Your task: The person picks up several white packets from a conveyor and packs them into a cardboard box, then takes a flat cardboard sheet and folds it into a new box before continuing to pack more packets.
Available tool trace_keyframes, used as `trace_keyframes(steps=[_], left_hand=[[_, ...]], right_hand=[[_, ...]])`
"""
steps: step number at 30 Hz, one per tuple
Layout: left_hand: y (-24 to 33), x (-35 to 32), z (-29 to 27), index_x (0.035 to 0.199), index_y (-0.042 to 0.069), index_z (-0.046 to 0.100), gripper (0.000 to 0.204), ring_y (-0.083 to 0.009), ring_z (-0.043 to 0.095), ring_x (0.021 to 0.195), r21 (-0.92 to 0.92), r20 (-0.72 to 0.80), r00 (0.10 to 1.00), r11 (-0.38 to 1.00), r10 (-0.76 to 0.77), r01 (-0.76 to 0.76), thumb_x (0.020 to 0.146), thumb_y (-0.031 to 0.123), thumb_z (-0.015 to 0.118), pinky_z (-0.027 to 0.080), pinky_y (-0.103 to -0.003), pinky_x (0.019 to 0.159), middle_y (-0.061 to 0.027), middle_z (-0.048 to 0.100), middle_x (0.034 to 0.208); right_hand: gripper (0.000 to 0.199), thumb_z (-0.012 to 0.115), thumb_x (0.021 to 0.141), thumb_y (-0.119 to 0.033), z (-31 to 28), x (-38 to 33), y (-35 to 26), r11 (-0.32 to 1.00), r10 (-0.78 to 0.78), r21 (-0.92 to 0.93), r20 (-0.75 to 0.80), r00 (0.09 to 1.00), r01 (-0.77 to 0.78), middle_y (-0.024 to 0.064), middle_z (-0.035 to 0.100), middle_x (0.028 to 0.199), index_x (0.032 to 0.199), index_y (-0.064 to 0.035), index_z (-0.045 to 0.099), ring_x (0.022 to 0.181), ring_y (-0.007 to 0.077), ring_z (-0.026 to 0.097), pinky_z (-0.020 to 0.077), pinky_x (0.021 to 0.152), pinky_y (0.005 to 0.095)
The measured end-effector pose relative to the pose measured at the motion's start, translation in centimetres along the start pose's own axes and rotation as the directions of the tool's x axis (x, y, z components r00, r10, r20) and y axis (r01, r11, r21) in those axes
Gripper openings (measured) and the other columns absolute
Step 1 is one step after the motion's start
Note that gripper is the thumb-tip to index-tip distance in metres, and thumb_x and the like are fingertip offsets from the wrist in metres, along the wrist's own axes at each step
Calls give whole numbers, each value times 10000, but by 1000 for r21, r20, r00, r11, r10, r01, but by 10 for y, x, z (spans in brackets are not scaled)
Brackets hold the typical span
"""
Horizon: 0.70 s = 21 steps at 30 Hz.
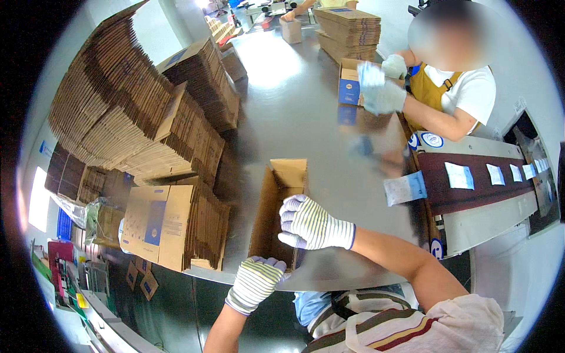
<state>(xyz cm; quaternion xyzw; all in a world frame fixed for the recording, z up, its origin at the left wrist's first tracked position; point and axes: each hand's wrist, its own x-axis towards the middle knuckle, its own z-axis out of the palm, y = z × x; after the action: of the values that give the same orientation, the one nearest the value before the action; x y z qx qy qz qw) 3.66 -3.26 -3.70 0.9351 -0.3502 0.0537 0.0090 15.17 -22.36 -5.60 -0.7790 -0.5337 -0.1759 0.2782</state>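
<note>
An open, narrow cardboard box (270, 203) stands on the metal table in front of me, its long sides running away from me. My left hand (255, 283), in a striped knit glove, is closed on the near end of the box, its fingertips over the edge. Across the right wall reaches my right hand (313, 225), also gloved, with its fingers curled at the box's opening. It covers part of that wall and of the inside, so what its fingertips grip is partly hidden. The far flap (289, 170) sticks up.
Tall stacks of flattened cartons (112, 112) line the left, with a nearer stack (159, 223) beside my box. On the right, a conveyor (471, 188) carries white-and-blue packets (459, 175); one packet (405, 188) overhangs its end. A gloved co-worker (453, 88) holds packets over another box (349, 85).
</note>
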Motion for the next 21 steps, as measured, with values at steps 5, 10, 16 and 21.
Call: trace_keyframes(steps=[5, 10, 16, 21], left_hand=[[16, 7, 5, 926, 75, 661, 313, -234, 597, 551, -41, -46, 990, 990, -135, 133, 785, 354, 648, 454, -362, 527, -59, 592, 616], [23, 11, 10, 1002, 66, 655, 354, -232, 586, 540, 5, -62, 987, 988, -151, 152, 769, 333, 666, 444, -357, 509, -61, 590, 628], [24, 1, 24, 954, 121, 624, 288, -204, 583, 631, -53, -89, 977, 980, -196, 192, 746, 320, 618, 433, -376, 589, -21, 569, 680], [29, 15, 9, 937, 63, 631, 255, -244, 604, 583, -30, -84, 967, 971, -239, 238, 777, 261, 638, 444, -384, 534, -69, 602, 652]], right_hand=[[221, 599, 795, -280, 9, -3, 3, 996, 89, 40, -116, 989, -85, 59, 645, 1020, 754, -68, 646, 1148, 276, 508, 280, 1099, 485], [274, 632, 822, -283, 8, -15, -8, 975, 206, 118, -189, 960, -186, 104, 557, 1186, 1012, -89, 596, 1188, 317, 478, 302, 1075, 514], [322, 637, 845, -208, -42, -25, -85, 384, 314, 923, -136, 940, 5, 152, 578, 1065, 1105, -36, 556, 1070, 335, 544, 405, 952, 435], [448, 701, 809, -365, -128, -4, -107, 106, -74, 972, -201, 977, 209, 125, 617, 976, 1037, 10, 608, 889, 240, 605, 471, 838, 378]])
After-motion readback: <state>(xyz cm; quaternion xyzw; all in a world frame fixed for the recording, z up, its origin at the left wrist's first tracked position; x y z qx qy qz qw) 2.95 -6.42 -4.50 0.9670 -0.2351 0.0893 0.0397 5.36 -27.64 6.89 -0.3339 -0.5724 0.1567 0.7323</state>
